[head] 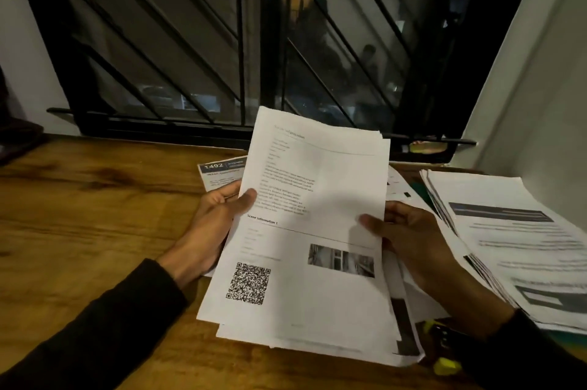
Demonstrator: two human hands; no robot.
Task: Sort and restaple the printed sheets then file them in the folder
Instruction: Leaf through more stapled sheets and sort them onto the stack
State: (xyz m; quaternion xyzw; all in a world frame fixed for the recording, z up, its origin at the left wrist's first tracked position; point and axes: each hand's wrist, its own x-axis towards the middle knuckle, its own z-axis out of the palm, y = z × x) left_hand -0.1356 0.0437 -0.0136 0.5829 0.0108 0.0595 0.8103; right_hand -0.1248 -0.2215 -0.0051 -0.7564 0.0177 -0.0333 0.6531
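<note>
A thick stack of printed sheets [305, 231] is held tilted over the wooden table, its top page showing text, a QR code and a small photo. My left hand [212, 221] grips the stack's left edge, thumb on the top page and fingers behind. My right hand [403, 237] holds the right edge with the thumb pressed on the page. A second pile of printed sheets [514, 246] lies on the table to the right. A yellow and black object [444, 364], partly hidden under my right sleeve, lies near the front edge; I cannot tell what it is.
A sheet with a dark header reading 1492 [219, 173] lies behind my left hand. The wooden table [89, 205] stretches to the left. A barred dark window [241, 40] stands behind the table, and a white wall [540, 103] rises at the right.
</note>
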